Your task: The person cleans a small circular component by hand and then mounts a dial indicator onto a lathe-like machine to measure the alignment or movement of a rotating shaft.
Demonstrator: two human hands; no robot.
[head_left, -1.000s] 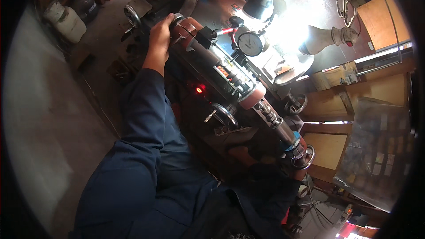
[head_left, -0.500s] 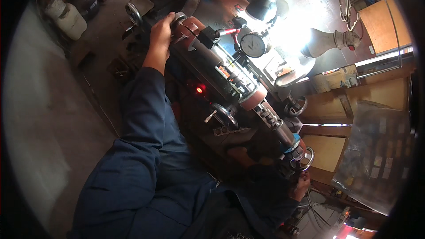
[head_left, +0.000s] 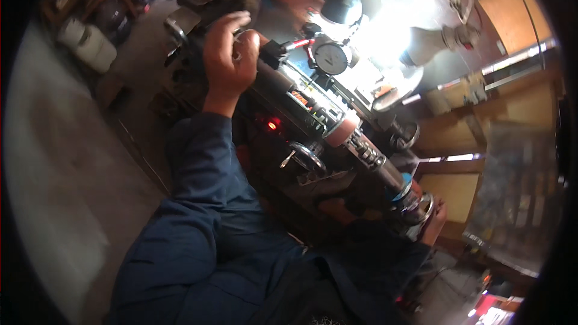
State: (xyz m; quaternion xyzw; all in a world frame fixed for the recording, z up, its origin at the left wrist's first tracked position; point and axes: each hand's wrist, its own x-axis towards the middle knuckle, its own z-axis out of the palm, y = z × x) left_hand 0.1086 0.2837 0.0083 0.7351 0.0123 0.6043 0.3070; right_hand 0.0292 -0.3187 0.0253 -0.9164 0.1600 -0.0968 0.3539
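My left hand [head_left: 232, 57] is raised over the left end of a long metal machine, with fingers and thumb apart. Nothing shows in it, and it hides the part behind it. A round-faced dial gauge [head_left: 331, 58] stands beyond the machine's middle. Along the axis runs a stepped metal shaft [head_left: 366, 151], passing through a reddish collar [head_left: 343, 130]. At the lower right end, my right hand [head_left: 436, 216] grips the rim of a small metal handwheel [head_left: 426, 206], next to a blue band [head_left: 404, 188]. The fingers there are partly blurred.
Two lamps, one a dark-headed lamp [head_left: 342, 7] and one a grey lamp [head_left: 424, 46], glare over the bench. A handwheel with a crank handle [head_left: 307, 156] juts out near me, and another handwheel [head_left: 404, 135] sits beyond. A red light [head_left: 272, 126] glows below. A clear plastic sheet [head_left: 512, 198] hangs at right.
My left hand has come off the round part at the machine's left end and opened. My right hand has moved up and around the handwheel's rim to its right side. The view has shifted slightly.
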